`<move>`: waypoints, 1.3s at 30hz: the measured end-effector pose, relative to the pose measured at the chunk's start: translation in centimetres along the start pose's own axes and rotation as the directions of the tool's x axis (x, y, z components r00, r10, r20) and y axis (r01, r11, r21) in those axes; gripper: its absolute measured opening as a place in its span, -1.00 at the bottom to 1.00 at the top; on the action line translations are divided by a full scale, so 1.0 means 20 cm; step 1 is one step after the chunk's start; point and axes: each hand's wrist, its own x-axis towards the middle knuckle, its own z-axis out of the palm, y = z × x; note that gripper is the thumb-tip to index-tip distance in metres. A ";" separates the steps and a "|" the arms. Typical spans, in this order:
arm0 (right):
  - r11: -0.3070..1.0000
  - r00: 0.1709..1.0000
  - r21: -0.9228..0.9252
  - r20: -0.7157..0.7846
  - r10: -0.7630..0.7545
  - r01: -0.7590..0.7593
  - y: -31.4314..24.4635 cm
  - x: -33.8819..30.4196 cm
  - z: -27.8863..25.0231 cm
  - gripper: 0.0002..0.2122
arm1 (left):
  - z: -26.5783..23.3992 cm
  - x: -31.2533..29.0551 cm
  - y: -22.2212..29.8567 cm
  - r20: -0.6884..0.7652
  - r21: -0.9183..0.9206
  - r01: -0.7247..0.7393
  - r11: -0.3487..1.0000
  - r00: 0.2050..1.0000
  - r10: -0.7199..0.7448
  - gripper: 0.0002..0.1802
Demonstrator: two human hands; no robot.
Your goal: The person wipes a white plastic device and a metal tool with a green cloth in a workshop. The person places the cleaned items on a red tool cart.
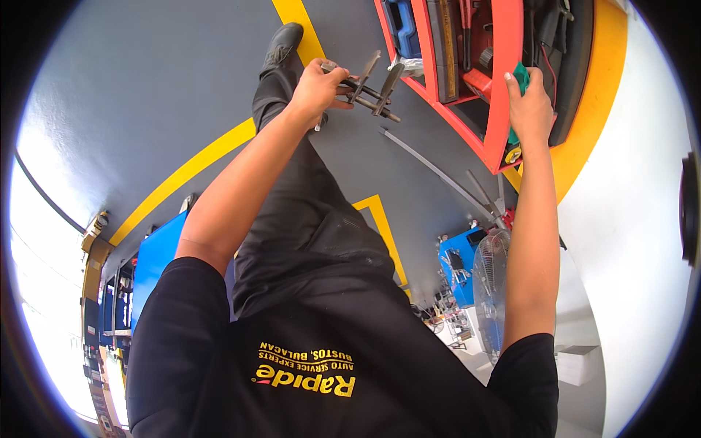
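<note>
My left hand (pixel 315 93) grips a dark metal clamp-like tool (pixel 374 102), with two parallel rods and two flat upright jaws, held out above the floor. Its fingers wrap round the tool's near end. At the upper right, my right hand (pixel 531 109) closes on a green cloth (pixel 521 79), against the edge of a red open-fronted tool rack (pixel 499 95). Part of the cloth is hidden behind the fingers and palm.
The rack holds a blue case (pixel 401 29), a long dark box (pixel 442 58) and several hand tools. A standing fan (pixel 491 274) and a blue cart (pixel 458 266) are at the lower right. Yellow lines (pixel 182 182) cross the grey floor (pixel 153 95).
</note>
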 end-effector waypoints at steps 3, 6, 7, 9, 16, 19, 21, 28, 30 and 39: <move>0.976 1.000 -0.216 -0.011 0.012 -0.014 -0.11 -0.02 0.01 -0.68 | 0.07 0.14 0.01 0.044 0.076 -0.032 0.997 0.999 0.029 -0.66; 0.932 0.994 -0.363 0.100 0.036 0.003 -0.17 0.01 -0.01 -0.72 | 0.23 0.38 0.07 0.100 0.216 -0.129 0.968 0.989 0.110 -0.69; 0.917 0.989 -0.400 0.136 0.061 -0.002 -0.19 0.02 -0.02 -0.72 | 0.28 0.47 0.10 0.124 0.266 -0.168 0.949 0.983 0.139 -0.71; 0.902 0.987 -0.429 0.158 0.023 0.048 -0.19 0.03 -0.03 -0.72 | 0.42 0.70 0.15 0.180 0.320 -0.221 0.921 0.969 0.170 -0.64; 0.904 0.979 -0.425 0.197 0.048 0.041 -0.16 0.08 -0.01 -0.74 | 1.03 1.27 0.31 0.308 0.684 -0.443 0.580 0.895 0.321 -0.42; 0.914 0.975 -0.405 0.211 0.063 0.029 -0.16 0.07 -0.01 -0.74 | 1.17 1.40 0.31 0.329 0.737 -0.408 0.539 0.913 0.242 -0.40; 0.918 0.971 -0.395 0.224 0.080 0.016 -0.15 0.07 0.00 -0.74 | 1.20 1.42 0.30 0.287 0.777 -0.339 0.531 0.941 0.180 -0.43; 0.919 0.963 -0.395 0.256 0.090 0.019 -0.18 0.09 -0.03 -0.73 | 1.28 1.34 0.29 0.148 0.676 -0.144 0.722 0.987 0.058 -0.14; 0.920 0.961 -0.392 0.260 0.096 0.014 -0.17 0.09 -0.02 -0.73 | 1.30 1.25 0.33 0.102 0.598 -0.083 0.797 0.994 0.026 -0.06; 0.930 0.955 -0.368 0.279 0.101 0.009 -0.16 0.08 -0.02 -0.70 | 1.30 0.92 0.52 0.291 0.362 -0.099 0.927 0.957 -0.011 0.09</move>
